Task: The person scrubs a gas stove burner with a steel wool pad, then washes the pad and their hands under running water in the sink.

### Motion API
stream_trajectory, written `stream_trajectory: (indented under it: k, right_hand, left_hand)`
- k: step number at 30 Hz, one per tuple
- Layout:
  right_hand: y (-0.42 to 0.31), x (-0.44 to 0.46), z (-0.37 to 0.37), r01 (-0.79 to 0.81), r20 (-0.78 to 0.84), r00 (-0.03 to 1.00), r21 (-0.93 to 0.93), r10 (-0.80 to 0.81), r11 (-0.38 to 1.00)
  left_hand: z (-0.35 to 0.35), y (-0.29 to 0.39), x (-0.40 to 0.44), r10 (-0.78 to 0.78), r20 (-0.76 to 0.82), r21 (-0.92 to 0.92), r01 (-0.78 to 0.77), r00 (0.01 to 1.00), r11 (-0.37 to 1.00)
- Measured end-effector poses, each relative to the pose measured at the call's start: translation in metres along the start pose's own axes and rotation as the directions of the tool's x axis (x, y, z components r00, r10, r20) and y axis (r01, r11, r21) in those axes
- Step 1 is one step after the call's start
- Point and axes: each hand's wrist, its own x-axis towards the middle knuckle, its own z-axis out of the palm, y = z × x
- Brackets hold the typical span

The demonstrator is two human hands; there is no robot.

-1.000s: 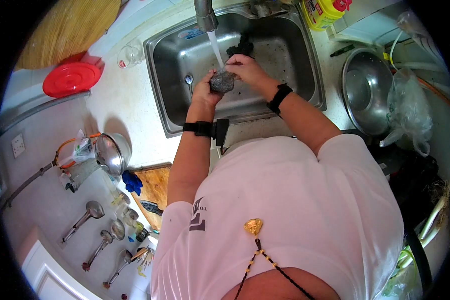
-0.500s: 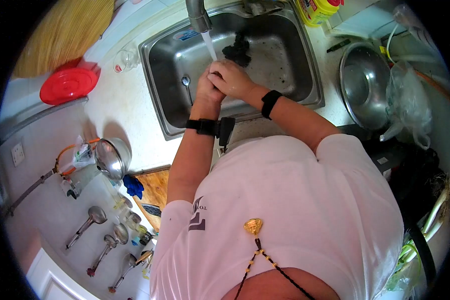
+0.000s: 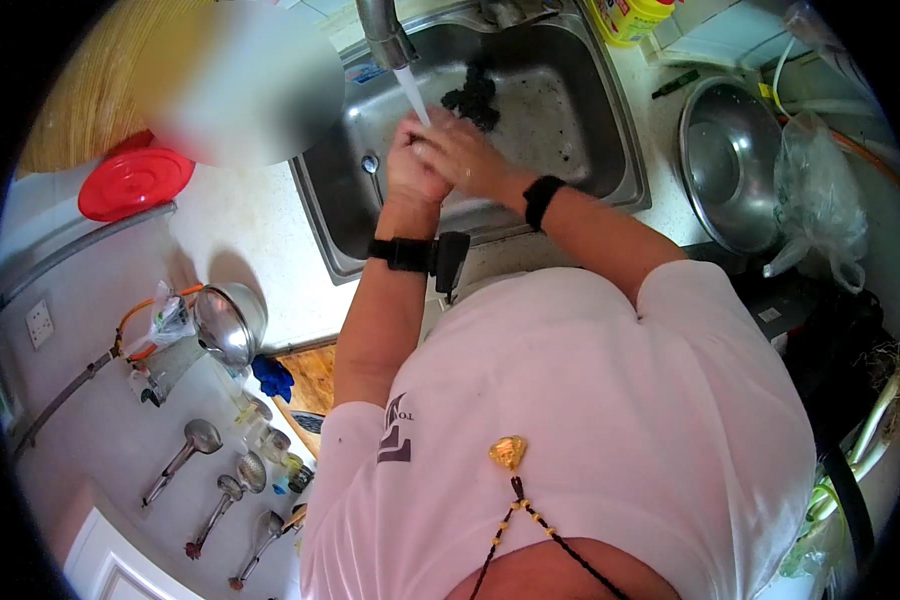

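My left hand [image 3: 413, 165] and my right hand [image 3: 467, 160] are together under the running faucet [image 3: 388, 40], over the steel sink [image 3: 315, 215]. The left fingers are curled, and the right hand is pressed across them, slightly smeared by motion. Whatever may be between them is hidden. Just beyond my hands, a dark, wet clump [image 3: 473, 98] lies on the sink floor; its kind does not show clearly. A small metal spoon [image 3: 372, 168] rests in the sink, left of my left hand.
To the right of the sink stands a steel basin [image 3: 715, 150] beside a clear plastic bag [image 3: 820, 190]. A yellow container [image 3: 625, 20] is at the back. A red plastic lid or dish [image 3: 135, 183] is at left. Ladles [image 3: 202, 437] hang lower left. A blurred patch covers the upper left.
My right hand has shifted over the left, its fingers now blurred by motion. Both hands stay under the water. A blurred pale patch now covers the upper left.
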Motion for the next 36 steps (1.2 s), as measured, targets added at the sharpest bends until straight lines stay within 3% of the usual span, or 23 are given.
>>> stream_trajectory:
  k: [1, 2, 3, 4, 6, 8, 10, 12, 14, 15, 17, 19, 20, 23, 24, 26, 27, 28, 30, 31, 33, 35, 36]
  right_hand:
    - [0.022, 0.007, -0.001, -0.001, -0.002, 1.000, -0.002, 0.001, 1.000]
    - [0.045, 0.013, 0.001, -0.085, 0.060, 0.994, -0.056, 0.089, 0.995]
    - [0.042, 0.012, 0.002, -0.127, 0.086, 0.987, -0.079, 0.134, 0.989]
    - [0.038, 0.012, 0.002, -0.166, 0.111, 0.978, -0.105, 0.178, 0.980]
    - [-0.023, -0.003, -0.007, 0.094, 0.004, 0.996, -0.061, -0.094, 0.994]
    - [-0.020, -0.003, 0.003, 0.125, -0.056, 0.991, 0.019, -0.123, 0.992]
    - [0.012, 0.019, 0.002, -0.240, 0.166, 0.957, -0.013, 0.238, 0.971]
    - [0.019, 0.021, -0.003, -0.148, -0.037, 0.988, -0.009, 0.147, 0.989]
    - [-0.032, 0.014, -0.022, -0.171, 0.279, 0.949, 0.063, 0.147, 0.983]
    - [-0.048, 0.006, -0.020, 0.045, 0.032, 0.998, 0.113, -0.049, 0.993]
    - [-0.018, -0.001, 0.000, -0.019, 0.037, 0.999, 0.043, 0.017, 0.999]
    - [0.006, 0.006, -0.016, -0.174, 0.141, 0.968, -0.213, 0.207, 0.961]
    - [0.014, 0.010, -0.025, -0.166, 0.126, 0.971, -0.243, 0.201, 0.956]
    - [0.002, 0.018, -0.060, -0.206, 0.194, 0.962, 0.041, 0.194, 0.978]
    - [0.001, 0.014, -0.062, -0.205, 0.197, 0.961, 0.027, 0.195, 0.978]
    - [0.004, 0.012, -0.059, -0.188, 0.238, 0.963, 0.265, 0.124, 0.946]
    - [0.006, 0.009, -0.058, -0.185, 0.251, 0.961, 0.268, 0.117, 0.945]
    - [0.009, 0.005, -0.058, -0.272, 0.194, 0.957, 0.347, 0.215, 0.898]
    - [0.013, -0.005, -0.058, -0.363, 0.180, 0.932, 0.444, 0.315, 0.819]
    - [0.017, -0.007, -0.062, -0.369, 0.147, 0.929, 0.409, 0.338, 0.835]
    - [0.025, -0.010, -0.064, -0.377, 0.126, 0.926, 0.385, 0.357, 0.842]
    - [0.030, -0.015, -0.064, -0.521, 0.159, 0.851, 0.377, 0.501, 0.766]
    - [0.031, -0.016, -0.064, -0.523, 0.166, 0.850, 0.380, 0.501, 0.762]
  left_hand:
    - [0.014, -0.010, 0.005, -0.003, 0.001, -0.001, 0.003, 1.000, 1.000]
    - [0.042, -0.028, 0.013, 0.090, -0.293, 0.101, -0.063, 0.952, 0.993]
    - [0.059, -0.038, 0.016, 0.204, -0.551, 0.221, -0.094, 0.809, 0.971]
    - [0.054, -0.029, 0.013, 0.203, -0.551, 0.227, -0.089, 0.809, 0.970]
    - [0.035, -0.007, 0.006, 0.365, -0.593, 0.533, 0.009, 0.718, 0.846]
    - [0.050, -0.014, 0.007, 0.407, -0.629, 0.536, -0.009, 0.663, 0.844]
    - [0.044, -0.018, 0.004, 0.214, -0.546, 0.283, -0.062, 0.810, 0.957]
    - [0.037, -0.011, 0.007, 0.250, -0.538, 0.252, -0.130, 0.805, 0.959]
    - [-0.003, 0.024, -0.008, 0.262, -0.512, 0.428, -0.022, 0.818, 0.904]
    - [0.008, 0.016, -0.005, 0.255, -0.512, 0.420, -0.019, 0.821, 0.907]
    - [0.053, -0.012, 0.007, 0.427, -0.643, 0.534, -0.027, 0.636, 0.845]
    - [0.061, -0.031, 0.013, 0.388, -0.616, 0.527, -0.008, 0.686, 0.850]
    - [0.063, -0.033, 0.017, 0.375, -0.600, 0.536, 0.008, 0.707, 0.844]
    - [0.041, -0.024, 0.015, 0.350, -0.624, 0.523, 0.041, 0.698, 0.851]
    - [0.036, -0.026, 0.019, 0.344, -0.620, 0.515, 0.036, 0.705, 0.856]
    - [0.043, -0.030, 0.034, 0.376, -0.752, 0.491, 0.080, 0.542, 0.868]
    - [0.047, -0.029, 0.035, 0.392, -0.808, 0.476, 0.096, 0.440, 0.874]
    - [0.051, -0.027, 0.034, 0.402, -0.809, 0.477, 0.080, 0.429, 0.875]
    - [0.052, -0.020, 0.028, 0.370, -0.780, 0.491, 0.126, 0.504, 0.862]
    - [0.035, -0.009, 0.023, 0.246, -0.754, 0.379, 0.097, 0.609, 0.921]
    - [0.041, -0.011, 0.024, 0.264, -0.755, 0.378, 0.069, 0.601, 0.923]
    - [0.029, -0.003, 0.018, 0.270, -0.749, 0.377, 0.053, 0.604, 0.925]
    - [0.012, 0.004, 0.012, 0.245, -0.663, 0.337, -0.010, 0.708, 0.941]
